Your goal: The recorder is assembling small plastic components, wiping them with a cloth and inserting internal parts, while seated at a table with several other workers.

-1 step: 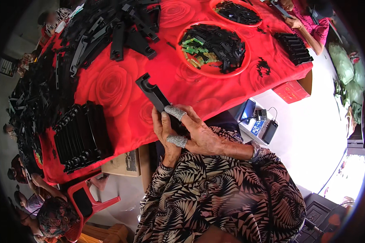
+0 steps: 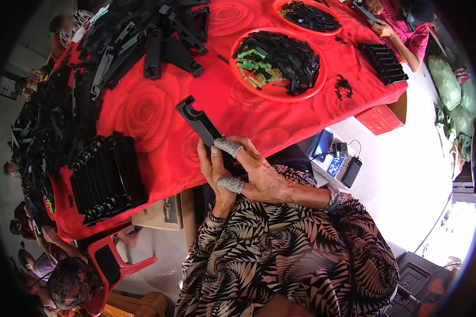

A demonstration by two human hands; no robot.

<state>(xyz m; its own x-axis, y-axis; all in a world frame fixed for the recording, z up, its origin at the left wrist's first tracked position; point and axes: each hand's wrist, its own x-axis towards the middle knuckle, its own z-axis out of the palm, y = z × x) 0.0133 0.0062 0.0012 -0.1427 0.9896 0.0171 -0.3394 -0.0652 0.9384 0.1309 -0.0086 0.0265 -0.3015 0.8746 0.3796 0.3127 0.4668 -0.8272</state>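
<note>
A long black plastic channel-shaped part [image 2: 200, 121] points up and away from me over the near edge of the table. Its far end has a rounded notch, and its near end disappears between my hands. My left hand [image 2: 220, 185] is closed around the lower part, with the thumb lying along it. From the right, my right hand [image 2: 272, 182] reaches across and grips the same part. Grey covers wrap two digits of the right hand, one [image 2: 228, 146] against the part and one [image 2: 230, 184] over the left hand. What lies under the fingers is hidden.
Similar black parts are stacked in a row [image 2: 103, 179] at left, with a large heap [image 2: 143, 37] behind. A red basin [image 2: 322, 87] holds small black, green and yellow pieces; a second basin [image 2: 339, 30] stands beyond. A red stool [image 2: 135, 269] is lower left. Another person's arm [image 2: 402, 47] is far right.
</note>
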